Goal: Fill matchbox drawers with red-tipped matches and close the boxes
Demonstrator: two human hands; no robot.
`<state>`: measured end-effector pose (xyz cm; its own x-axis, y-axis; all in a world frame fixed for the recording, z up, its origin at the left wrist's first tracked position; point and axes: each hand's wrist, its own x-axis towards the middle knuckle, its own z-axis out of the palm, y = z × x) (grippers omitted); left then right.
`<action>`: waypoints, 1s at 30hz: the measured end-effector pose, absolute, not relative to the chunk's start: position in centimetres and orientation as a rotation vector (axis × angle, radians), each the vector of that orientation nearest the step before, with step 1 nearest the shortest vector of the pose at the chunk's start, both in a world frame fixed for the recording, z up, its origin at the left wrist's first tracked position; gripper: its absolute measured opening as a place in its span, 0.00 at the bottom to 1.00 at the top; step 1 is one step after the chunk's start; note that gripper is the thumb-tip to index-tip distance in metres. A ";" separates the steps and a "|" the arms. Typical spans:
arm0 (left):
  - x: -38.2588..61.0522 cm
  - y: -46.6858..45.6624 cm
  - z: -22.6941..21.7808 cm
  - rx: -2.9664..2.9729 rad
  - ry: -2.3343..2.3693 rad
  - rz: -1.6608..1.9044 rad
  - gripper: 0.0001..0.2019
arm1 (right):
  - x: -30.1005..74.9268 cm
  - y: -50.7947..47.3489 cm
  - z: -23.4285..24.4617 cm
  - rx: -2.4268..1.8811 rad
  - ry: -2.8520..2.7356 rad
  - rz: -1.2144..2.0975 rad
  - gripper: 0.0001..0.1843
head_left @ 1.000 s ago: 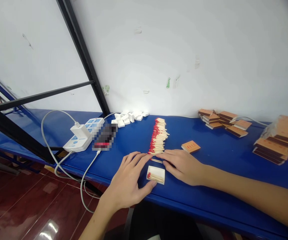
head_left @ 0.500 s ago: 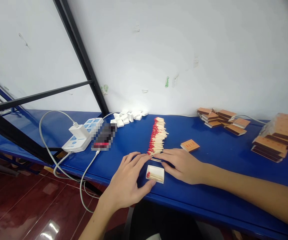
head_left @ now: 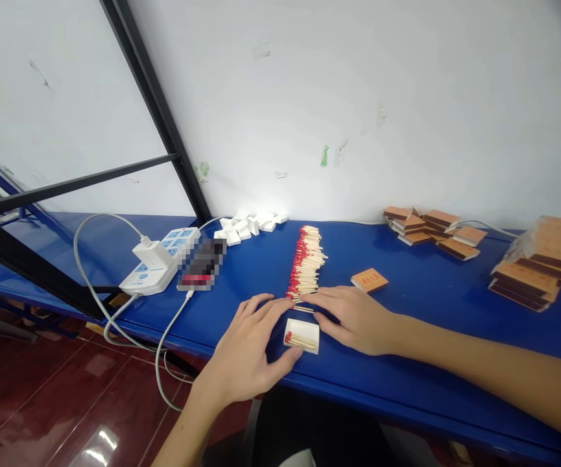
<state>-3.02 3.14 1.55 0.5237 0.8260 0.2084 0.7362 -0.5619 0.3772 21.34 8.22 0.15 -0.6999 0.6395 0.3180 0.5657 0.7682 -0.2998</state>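
Observation:
A white matchbox tray [head_left: 301, 326] lies near the table's front edge, with several red-tipped matches [head_left: 301, 340] along its near side. Beyond it, a long row of loose matches [head_left: 306, 263] runs back toward the wall. My left hand [head_left: 248, 350] is open, its index fingertip at the red heads of the nearest matches and its thumb at the tray's near edge. From the other side, my right hand [head_left: 355, 318] reaches with outstretched fingers to the plain ends of those matches; its thumb is apart, close to the tray's right corner.
An orange matchbox sleeve [head_left: 370, 279] lies beyond my right hand. Stacked matchbox sleeves [head_left: 430, 230] and a wrapped pack [head_left: 547, 266] are at the right. White trays [head_left: 248, 227] are heaped by the wall. A power strip [head_left: 161, 263], a pixelated device [head_left: 203, 264] and cables occupy the left.
The view has shifted very slightly. Both hands stay at the near end of the match row, with hardly any visible movement; the tray and its matches stay in place.

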 end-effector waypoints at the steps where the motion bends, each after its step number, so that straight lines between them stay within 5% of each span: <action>1: -3.0 3.1 1.6 2.522 1.318 0.534 0.28 | 21.4 8.2 0.1 -0.913 -2.556 0.247 0.21; 30: -3.2 3.2 1.4 2.468 1.287 0.610 0.27 | 21.5 8.5 0.2 -0.835 -2.558 0.283 0.18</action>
